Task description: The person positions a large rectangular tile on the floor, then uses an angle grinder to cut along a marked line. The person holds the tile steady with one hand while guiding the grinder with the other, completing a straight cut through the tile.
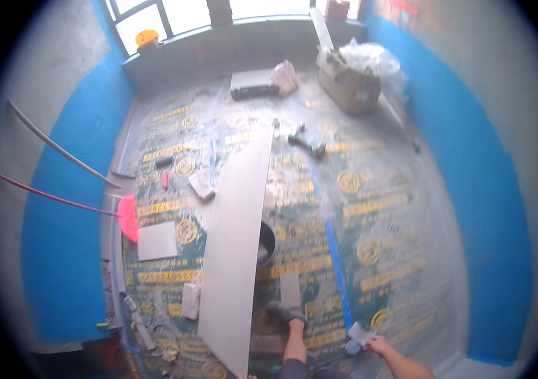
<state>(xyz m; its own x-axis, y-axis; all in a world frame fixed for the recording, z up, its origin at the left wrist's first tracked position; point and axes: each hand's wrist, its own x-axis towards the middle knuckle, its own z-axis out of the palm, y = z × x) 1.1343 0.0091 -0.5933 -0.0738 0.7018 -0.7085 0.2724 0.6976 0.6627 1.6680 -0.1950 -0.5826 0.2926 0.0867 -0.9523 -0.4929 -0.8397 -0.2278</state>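
A long pale-grey panel [234,234] stretches away from me, narrowing toward its far end and hiding part of a dark bucket [268,243]. At the lower picture edge, the fingertips of my left hand [252,377] close on the panel's near end; most of that hand is out of view. To the right, my right hand [378,345] is closed on a small flat whitish piece [360,333], whose kind I cannot make out. Just below that piece is a small blue-grey thing [353,347]. My shod foot [287,312] stands between the panel and my right hand.
Green printed sheeting covers the floor. A pink broom [127,218] and a shovel [122,182] lean at left, near a square tile [157,240]. White blocks [190,300] lie beside the panel. Farther off are a cordless power tool [307,145], a cardboard box [348,88] and a black case [255,92].
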